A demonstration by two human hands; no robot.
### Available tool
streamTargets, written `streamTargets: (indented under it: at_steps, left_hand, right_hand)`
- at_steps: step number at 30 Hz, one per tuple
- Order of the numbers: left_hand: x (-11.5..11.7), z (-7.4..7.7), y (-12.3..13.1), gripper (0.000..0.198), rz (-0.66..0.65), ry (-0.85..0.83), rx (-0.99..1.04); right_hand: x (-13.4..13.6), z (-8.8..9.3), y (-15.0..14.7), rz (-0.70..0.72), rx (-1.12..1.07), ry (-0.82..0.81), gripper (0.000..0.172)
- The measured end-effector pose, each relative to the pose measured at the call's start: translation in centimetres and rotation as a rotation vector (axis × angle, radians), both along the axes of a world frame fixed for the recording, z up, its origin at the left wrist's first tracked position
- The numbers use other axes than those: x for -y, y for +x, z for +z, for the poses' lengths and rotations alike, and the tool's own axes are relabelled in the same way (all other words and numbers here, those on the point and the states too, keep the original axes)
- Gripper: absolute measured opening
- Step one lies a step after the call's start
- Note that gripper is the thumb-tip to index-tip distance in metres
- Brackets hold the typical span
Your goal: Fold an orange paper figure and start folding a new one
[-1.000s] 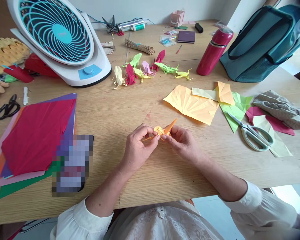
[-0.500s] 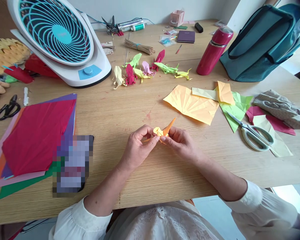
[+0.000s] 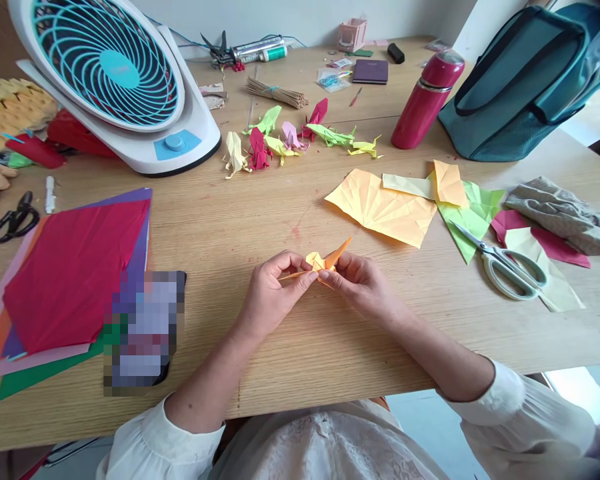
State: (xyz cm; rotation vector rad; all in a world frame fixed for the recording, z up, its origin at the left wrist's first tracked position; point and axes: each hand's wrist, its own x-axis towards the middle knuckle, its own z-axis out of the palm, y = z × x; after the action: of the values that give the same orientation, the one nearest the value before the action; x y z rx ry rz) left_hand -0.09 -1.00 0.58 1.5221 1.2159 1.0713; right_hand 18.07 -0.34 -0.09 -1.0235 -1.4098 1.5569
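Folded orange paper, creased sheet at its 2 o'clock, pinched between left hand and right hand fingertips — crease-shaping, apparently; next move likely calls for steady bracing — light thumb pressure.

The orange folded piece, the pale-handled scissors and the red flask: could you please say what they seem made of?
Orange folded piece: matte paper, judging by its creases. Pale-handled scissors: shiny blades, probably steel; smooth, opaque handles, likely plastic. Red flask: glossy, with bright highlights; perhaps painted metal.
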Motion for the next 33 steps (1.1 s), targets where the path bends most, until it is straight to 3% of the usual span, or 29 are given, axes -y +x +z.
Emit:
streamTargets:
  at_steps: [5, 10, 15, 24, 28, 33]
  left_hand:
    - [-0.1, 0.2, -0.4, 0.016, -0.062, -0.035, -0.012]
    - [-0.1, 0.2, 0.0, 0.012, -0.003, 0.049, -0.023]
    - [-0.1, 0.3, 0.1, 0.010, 0.037, 0.093, -0.076]
    - [-0.4, 0.1, -0.5, 0.016, -0.026, -0.070, 0.012]
    - [-0.5, 0.2, -0.9, 0.013, -0.047, 0.111, -0.099]
    - [-0.3, 0.1, -1.1, 0.015, -0.059, 0.444, -0.407]
  right_hand:
    - [0.1, 0.4, -0.1, 0.079, -0.002, -0.015, 0.040]
    - [0.1, -0.1, 0.0, 0.010, 0.110, 0.078, 0.040]
    - [0.1, -0.5, 0.1, 0.015, 0.095, 0.052, 0.039]
    - [-0.4, -0.2, 0.5, 0.081, 0.030, 0.041, 0.034]
    - [-0.4, -0.3, 0.4, 0.050, 0.030, 0.053, 0.033]
    - [-0.1, -0.3, 0.4, -0.042, 0.182, 0.126, 0.032]
